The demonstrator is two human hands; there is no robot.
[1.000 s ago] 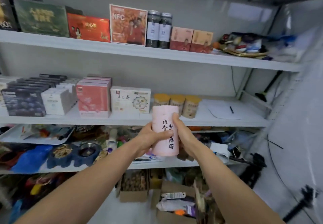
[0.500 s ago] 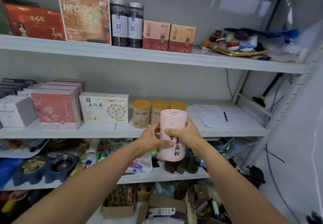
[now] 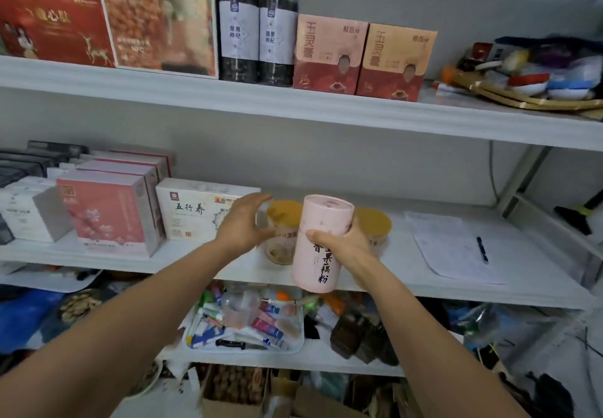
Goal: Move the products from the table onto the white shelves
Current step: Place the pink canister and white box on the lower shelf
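1. At the front of the middle white shelf (image 3: 404, 254), the right hand (image 3: 346, 248) holds a pink canister (image 3: 321, 222), its fingers and thumb wrapped round the canister's middle.
2. The canister is near upright, tilted a little. It is lifted in front of the yellow-lidded jars (image 3: 284, 215), with its base level with the shelf's front lip.
3. The left hand (image 3: 243, 225) is off the canister, just to its left, fingers loosely spread and gripping nothing. Whether it touches the leftmost jar cannot be told.
4. Left of the jars stand a white box (image 3: 192, 212) and pink boxes (image 3: 107, 215). To the right lies a paper sheet (image 3: 453, 248) with a pen (image 3: 482, 249) on it.
5. The upper shelf (image 3: 293, 104) carries two dark jars (image 3: 257, 26) beside two pink-and-red cartons (image 3: 362, 59).
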